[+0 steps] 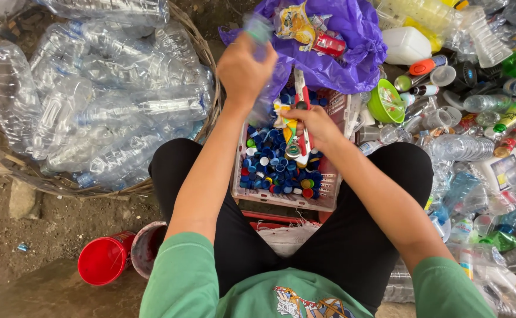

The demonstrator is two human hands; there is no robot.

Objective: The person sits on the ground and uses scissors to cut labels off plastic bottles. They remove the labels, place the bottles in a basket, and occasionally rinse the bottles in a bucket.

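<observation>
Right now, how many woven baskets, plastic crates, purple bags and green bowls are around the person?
Woven basket: 1
Plastic crate: 1
Purple bag: 1
Green bowl: 1
Total: 4

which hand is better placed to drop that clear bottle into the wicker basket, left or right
Probably left. The left hand already holds the blurred clear bottle in its grip and is raised right beside the wicker basket of bottles. The right hand is over the crate of caps, gripping a red-and-white tool.

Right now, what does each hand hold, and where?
Left hand grips a clear plastic bottle near its top. Right hand pinches a red-and-white cutter low on its handle.
</observation>
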